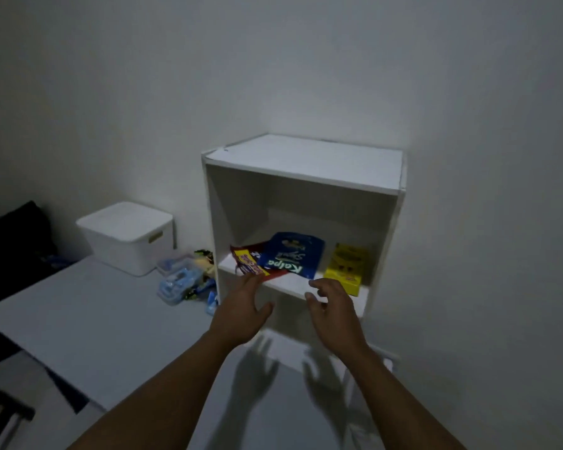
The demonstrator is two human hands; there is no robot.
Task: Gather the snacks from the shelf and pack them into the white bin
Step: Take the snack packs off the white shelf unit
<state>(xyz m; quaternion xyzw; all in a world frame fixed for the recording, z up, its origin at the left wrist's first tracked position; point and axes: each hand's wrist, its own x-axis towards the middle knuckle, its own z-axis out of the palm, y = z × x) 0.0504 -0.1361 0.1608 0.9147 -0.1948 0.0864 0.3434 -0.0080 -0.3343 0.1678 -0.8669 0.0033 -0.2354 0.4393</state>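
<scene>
A white open-front shelf unit stands against the wall. On its shelf board lie a red and yellow snack packet, a blue pouch and a yellow box. My left hand reaches up to the shelf edge, fingers spread, fingertips touching the red packet's front end. My right hand hovers just in front of the shelf board, below the blue pouch, fingers apart and holding nothing. The white bin sits on the table to the left, its lid on.
The white table extends left of the shelf. Small blue and clear packets and other wrapped items lie between the bin and the shelf. A dark chair stands at the far left.
</scene>
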